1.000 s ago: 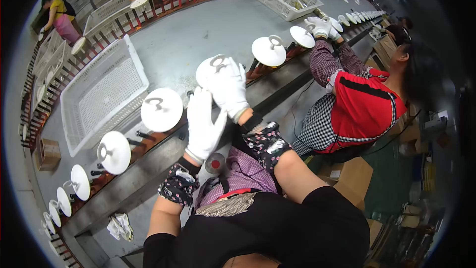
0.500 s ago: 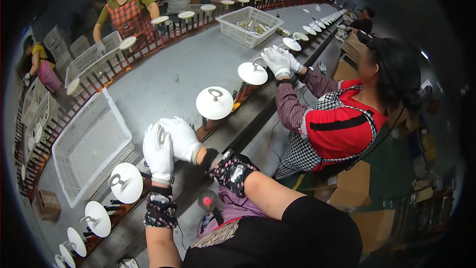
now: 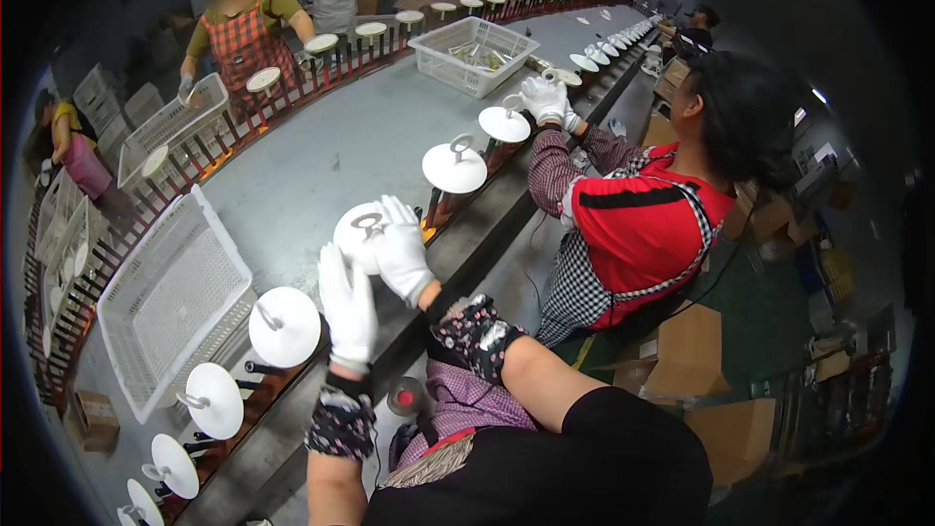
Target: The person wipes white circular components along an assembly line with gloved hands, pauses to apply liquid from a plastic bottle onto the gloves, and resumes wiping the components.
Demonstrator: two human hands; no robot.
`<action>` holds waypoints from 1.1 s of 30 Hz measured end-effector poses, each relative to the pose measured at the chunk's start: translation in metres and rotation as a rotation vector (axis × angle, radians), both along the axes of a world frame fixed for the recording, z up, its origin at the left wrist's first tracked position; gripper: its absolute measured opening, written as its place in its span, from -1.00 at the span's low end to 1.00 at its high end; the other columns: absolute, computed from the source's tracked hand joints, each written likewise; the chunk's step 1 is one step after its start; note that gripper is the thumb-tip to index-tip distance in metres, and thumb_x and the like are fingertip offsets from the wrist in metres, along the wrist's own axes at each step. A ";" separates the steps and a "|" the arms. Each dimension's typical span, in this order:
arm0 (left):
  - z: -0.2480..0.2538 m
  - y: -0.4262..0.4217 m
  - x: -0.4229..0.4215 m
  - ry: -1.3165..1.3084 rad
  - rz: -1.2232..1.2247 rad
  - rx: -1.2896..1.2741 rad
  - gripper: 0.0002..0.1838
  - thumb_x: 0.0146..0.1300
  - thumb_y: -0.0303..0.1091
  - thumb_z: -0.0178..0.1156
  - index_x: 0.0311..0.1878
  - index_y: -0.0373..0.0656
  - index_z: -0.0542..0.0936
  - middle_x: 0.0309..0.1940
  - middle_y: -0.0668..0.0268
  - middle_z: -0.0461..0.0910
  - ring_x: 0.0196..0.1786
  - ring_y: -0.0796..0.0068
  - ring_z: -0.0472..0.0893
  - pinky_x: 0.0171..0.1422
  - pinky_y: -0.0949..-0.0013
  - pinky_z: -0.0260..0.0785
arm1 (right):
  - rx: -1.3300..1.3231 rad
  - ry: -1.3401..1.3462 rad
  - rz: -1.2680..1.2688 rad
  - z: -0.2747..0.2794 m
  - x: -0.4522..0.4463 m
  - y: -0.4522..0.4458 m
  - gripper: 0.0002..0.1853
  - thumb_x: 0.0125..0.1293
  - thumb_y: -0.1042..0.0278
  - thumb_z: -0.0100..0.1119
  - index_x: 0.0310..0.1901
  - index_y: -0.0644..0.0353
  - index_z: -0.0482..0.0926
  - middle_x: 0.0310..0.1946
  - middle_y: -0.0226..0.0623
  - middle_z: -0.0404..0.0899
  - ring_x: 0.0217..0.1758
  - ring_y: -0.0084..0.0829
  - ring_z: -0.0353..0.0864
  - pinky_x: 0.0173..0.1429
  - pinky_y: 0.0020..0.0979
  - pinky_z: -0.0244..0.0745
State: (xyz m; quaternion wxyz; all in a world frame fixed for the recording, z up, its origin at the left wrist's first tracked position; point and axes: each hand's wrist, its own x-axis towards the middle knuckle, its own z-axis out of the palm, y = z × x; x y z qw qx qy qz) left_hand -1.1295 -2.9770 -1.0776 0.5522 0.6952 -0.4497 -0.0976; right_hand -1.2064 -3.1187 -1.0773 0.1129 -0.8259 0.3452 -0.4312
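A white disc point(image 3: 355, 237) with a grey ring standing on its face sits at the line's near edge, between my two gloved hands. My left hand point(image 3: 348, 307) is at the disc's lower left edge, fingers stretched out and close together. On the disc's right side lies my right hand point(image 3: 401, 251), its fingers extended over the rim near the ring; its thumb is hidden. Both hands wear white gloves. Similar ringed discs stand on either side: one point(image 3: 454, 169) beyond my right hand and another point(image 3: 284, 327) left of my left hand.
An open white plastic basket point(image 3: 175, 297) stands to the left on the grey table. A second basket point(image 3: 474, 56) holds small packets. To my right a co-worker in a red top point(image 3: 643, 224) handles a disc. Across the table stands another person in a checked apron point(image 3: 255, 44).
The discs have shifted up and to the right along the line. My hands, together over a ring before, have moved right and separated, with a disc now visible between them.
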 end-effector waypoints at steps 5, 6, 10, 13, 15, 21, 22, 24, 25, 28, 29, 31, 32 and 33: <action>0.011 -0.045 0.056 0.176 -0.033 0.136 -0.23 0.66 0.04 0.04 0.68 -0.37 0.27 0.61 -0.17 0.37 0.64 -0.07 0.40 0.69 0.09 0.25 | 0.369 0.200 0.321 0.014 0.025 -0.027 -0.48 0.57 0.28 0.08 0.47 0.29 0.54 0.41 0.07 0.61 0.47 -0.03 0.59 0.59 -0.26 0.44; 0.017 -0.049 0.067 0.131 0.020 0.279 -0.19 0.63 0.09 0.08 0.67 -0.37 0.29 0.49 -0.20 0.52 0.52 -0.11 0.54 0.57 0.08 0.39 | 0.399 0.319 0.327 0.031 0.030 -0.023 -0.48 0.55 0.29 0.10 0.47 0.26 0.55 0.39 0.05 0.62 0.44 -0.03 0.62 0.58 -0.24 0.47; -0.030 -0.063 0.109 -0.244 -0.106 0.209 -0.45 0.67 -0.10 0.04 0.52 -0.26 0.47 0.32 -0.16 0.64 0.34 -0.16 0.64 0.46 0.08 0.48 | 0.100 0.269 0.570 -0.010 0.055 -0.055 -0.64 0.37 0.16 0.28 0.08 0.16 0.75 0.10 0.05 0.77 0.17 0.07 0.76 0.25 -0.07 0.68; -0.002 -0.045 0.106 -0.286 -0.071 0.338 -0.57 0.68 -0.23 0.02 0.44 -0.21 0.56 0.21 -0.10 0.70 0.23 -0.17 0.69 0.41 0.06 0.52 | 0.312 0.498 0.568 0.008 0.079 -0.054 -0.71 0.27 0.13 0.38 -0.06 0.08 0.81 -0.08 0.01 0.82 0.00 0.07 0.82 0.11 -0.05 0.73; -0.005 -0.043 0.104 -0.014 -0.023 0.325 -0.59 0.67 -0.27 0.02 0.42 -0.21 0.57 0.17 -0.08 0.71 0.19 -0.18 0.70 0.39 0.05 0.52 | 0.162 0.585 0.663 -0.002 0.085 -0.053 -0.71 0.26 0.16 0.38 -0.06 0.09 0.81 -0.10 0.00 0.83 -0.03 0.07 0.83 0.11 -0.07 0.73; -0.053 -0.014 0.121 0.044 0.077 0.087 -0.55 0.70 -0.18 0.06 0.40 -0.29 0.62 0.22 -0.07 0.71 0.29 -0.05 0.67 0.43 0.12 0.48 | 0.277 0.322 0.615 -0.005 0.085 -0.012 -0.68 0.28 0.28 0.26 0.05 0.10 0.74 -0.04 -0.04 0.79 0.07 0.02 0.77 0.23 -0.15 0.67; -0.022 -0.004 0.095 0.219 0.135 0.008 -0.54 0.70 -0.20 0.07 0.43 -0.30 0.60 0.25 -0.05 0.70 0.32 -0.02 0.66 0.45 0.12 0.47 | 0.202 0.371 0.635 0.037 0.058 0.009 -0.62 0.34 0.30 0.20 0.16 0.15 0.70 0.01 -0.05 0.78 0.09 0.02 0.76 0.23 -0.17 0.68; -0.013 0.018 0.064 -0.222 0.211 -0.025 -0.52 0.58 -0.39 0.07 0.46 -0.39 0.56 0.46 -0.09 0.55 0.55 -0.15 0.47 0.66 -0.01 0.26 | 0.091 0.132 0.571 0.014 0.047 0.032 -0.55 0.39 0.21 0.18 0.24 0.22 0.65 0.28 0.05 0.64 0.32 0.02 0.66 0.49 -0.01 0.50; -0.008 0.028 0.048 -0.336 0.250 -0.022 -0.50 0.54 -0.40 0.07 0.47 -0.38 0.56 0.50 -0.10 0.50 0.59 -0.18 0.41 0.70 -0.06 0.17 | 0.013 0.116 0.547 0.010 0.034 0.047 -0.54 0.41 0.20 0.18 0.27 0.20 0.64 0.34 0.04 0.58 0.41 0.05 0.57 0.59 0.08 0.35; -0.014 0.051 -0.003 -0.525 0.371 0.019 -0.47 0.57 -0.44 0.04 0.54 -0.36 0.49 0.63 -0.02 0.37 0.72 -0.21 0.22 0.83 -0.11 -0.12 | -0.016 0.164 0.554 -0.003 -0.002 0.079 -0.50 0.44 0.10 0.12 0.32 0.15 0.62 0.46 0.02 0.48 0.60 0.09 0.36 0.77 0.28 -0.03; -0.035 0.062 -0.020 -0.588 0.377 0.063 -0.45 0.58 -0.43 0.03 0.58 -0.35 0.45 0.64 -0.04 0.36 0.75 -0.21 0.18 0.83 -0.17 -0.14 | -0.006 0.246 0.612 -0.010 -0.016 0.080 -0.45 0.43 0.09 0.13 0.37 0.13 0.59 0.46 -0.03 0.50 0.61 0.06 0.37 0.78 0.27 -0.05; -0.045 0.068 -0.041 -0.522 0.105 0.025 -0.38 0.50 -0.51 0.16 0.60 -0.36 0.39 0.64 -0.12 0.33 0.75 -0.21 0.17 0.81 -0.17 -0.05 | -0.048 0.381 0.520 -0.001 -0.038 0.061 -0.42 0.40 0.06 0.17 0.38 0.15 0.59 0.47 0.02 0.47 0.62 0.11 0.35 0.79 0.26 -0.09; -0.040 0.061 -0.056 -0.445 -0.026 -0.014 -0.34 0.47 -0.53 0.22 0.61 -0.37 0.37 0.64 -0.14 0.33 0.74 -0.22 0.18 0.80 -0.17 -0.01 | -0.061 0.365 0.409 0.005 -0.044 0.050 -0.41 0.39 0.07 0.20 0.38 0.18 0.58 0.46 0.04 0.46 0.61 0.15 0.34 0.79 0.25 -0.10; -0.031 0.049 -0.062 -0.421 -0.032 0.005 -0.30 0.43 -0.54 0.26 0.62 -0.38 0.35 0.64 -0.15 0.33 0.73 -0.22 0.20 0.79 -0.17 0.02 | 0.071 0.136 0.213 0.001 -0.042 0.035 -0.38 0.39 0.09 0.23 0.39 0.29 0.56 0.45 0.08 0.47 0.60 0.23 0.33 0.79 0.20 -0.09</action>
